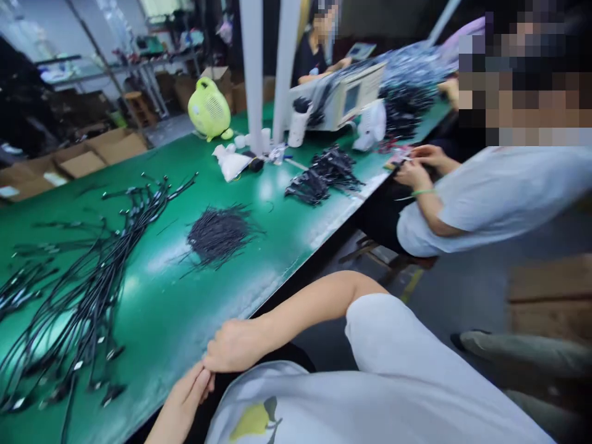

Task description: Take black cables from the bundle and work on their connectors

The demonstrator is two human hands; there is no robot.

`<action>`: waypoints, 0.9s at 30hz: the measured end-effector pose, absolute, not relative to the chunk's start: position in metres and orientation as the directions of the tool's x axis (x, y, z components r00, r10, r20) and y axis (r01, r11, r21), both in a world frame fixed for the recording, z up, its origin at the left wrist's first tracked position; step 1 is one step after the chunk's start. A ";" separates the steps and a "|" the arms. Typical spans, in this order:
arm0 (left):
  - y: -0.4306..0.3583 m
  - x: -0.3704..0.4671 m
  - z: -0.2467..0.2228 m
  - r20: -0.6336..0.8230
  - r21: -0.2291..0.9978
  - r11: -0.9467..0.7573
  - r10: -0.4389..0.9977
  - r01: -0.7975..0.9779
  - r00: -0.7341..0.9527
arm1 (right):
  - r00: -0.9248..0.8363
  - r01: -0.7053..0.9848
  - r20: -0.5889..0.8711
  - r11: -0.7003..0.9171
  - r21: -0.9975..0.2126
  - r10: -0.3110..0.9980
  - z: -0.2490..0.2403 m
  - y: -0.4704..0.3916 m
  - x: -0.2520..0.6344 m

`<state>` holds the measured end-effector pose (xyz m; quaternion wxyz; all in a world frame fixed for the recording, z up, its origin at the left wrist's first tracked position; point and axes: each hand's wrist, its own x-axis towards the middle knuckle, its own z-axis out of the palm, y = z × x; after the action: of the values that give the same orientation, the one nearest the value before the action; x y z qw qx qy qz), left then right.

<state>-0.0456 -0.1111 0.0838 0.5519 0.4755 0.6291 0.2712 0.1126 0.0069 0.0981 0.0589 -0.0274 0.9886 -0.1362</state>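
Observation:
At the near edge of the green table (pixel 171 327), my right hand (pixel 234 345) is closed, its fingers curled against my left hand (pixel 192 388). The fingers of my left hand are pressed together and touch the right. Whatever lies between them, if anything, is hidden. Long black cables (pixel 120 253) with connectors lie in a loose bundle on the left of the table. A pile of thin black strips (pixel 219 234) sits on the table beyond my hands.
Farther along are black bundles (pixel 330 172), a white bag (pixel 230 161), a green fan-like device (pixel 209 110), white posts (pixel 253 74) and a boxy instrument (pixel 356 98). A co-worker's hands (pixel 419 169) work at the right edge. Cardboard boxes (pixel 83 163) stand behind the table.

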 end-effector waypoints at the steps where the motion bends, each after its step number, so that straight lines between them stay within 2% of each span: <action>1: -0.116 -0.046 0.084 -0.444 0.864 0.403 0.893 0.302 0.079 | -0.994 -0.050 -0.081 0.969 -0.243 -0.072 0.098 0.005 0.114; 4: -0.119 -0.044 0.086 -0.443 0.854 0.384 0.891 0.353 0.103 | -0.996 -0.070 -0.039 0.967 -0.246 -0.082 0.093 0.005 0.114; 7: -0.116 -0.041 0.087 -0.435 0.829 0.401 0.901 0.389 -0.001 | -0.992 -0.096 -0.033 0.910 -0.403 -0.119 0.092 0.029 0.115; 8: -0.116 -0.042 0.086 -0.433 0.832 0.414 0.901 0.370 -0.035 | -0.997 -0.076 0.007 0.881 -0.467 -0.082 0.093 0.046 0.118; 9: -0.117 -0.043 0.085 -0.431 0.840 0.429 0.899 0.331 -0.071 | -0.997 -0.014 0.070 0.857 -0.515 0.026 0.094 0.068 0.124; 10: -0.118 -0.045 0.083 -0.430 0.853 0.444 0.896 0.276 -0.114 | -0.968 0.096 0.141 0.832 -0.547 0.205 0.095 0.093 0.132; 11: -0.120 -0.047 0.081 -0.427 0.867 0.453 0.890 0.209 -0.159 | -0.874 0.262 0.206 0.783 -0.564 0.440 0.095 0.121 0.143; 12: -0.122 -0.049 0.079 -0.425 0.879 0.455 0.882 0.139 -0.204 | -0.695 0.460 0.257 0.690 -0.559 0.671 0.093 0.148 0.155; 13: -0.123 -0.049 0.077 -0.423 0.889 0.452 0.873 0.077 -0.242 | -0.499 0.628 0.273 0.560 -0.540 0.823 0.088 0.174 0.165; 14: -0.123 -0.049 0.075 -0.424 0.895 0.446 0.865 0.021 -0.269 | -0.348 0.741 0.258 0.432 -0.514 0.902 0.081 0.196 0.174; 16: -0.123 -0.044 0.071 -0.437 0.898 0.435 0.859 -0.067 -0.268 | -0.233 0.831 0.209 0.306 -0.465 0.950 0.061 0.226 0.180; 21: -0.117 -0.027 0.064 -0.422 0.906 0.406 0.883 -0.116 -0.204 | -0.447 0.746 0.197 0.485 -0.455 0.873 0.023 0.236 0.142; 23: -0.119 -0.027 0.061 -0.413 0.911 0.399 0.882 -0.107 -0.226 | -0.453 0.729 0.230 0.506 -0.461 0.861 0.025 0.237 0.136; 25: -0.126 -0.032 0.056 -0.411 0.912 0.391 0.872 -0.126 -0.264 | -0.354 0.761 0.275 0.447 -0.471 0.894 0.032 0.245 0.149; 27: -0.133 -0.038 0.052 -0.422 0.906 0.386 0.854 -0.174 -0.305 | -0.170 0.815 0.310 0.311 -0.489 0.935 0.040 0.256 0.175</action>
<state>-0.0377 -0.1327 0.0521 0.5271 0.2636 0.6442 0.4876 0.1751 0.2563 0.0400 -0.2851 0.5775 0.7577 -0.1057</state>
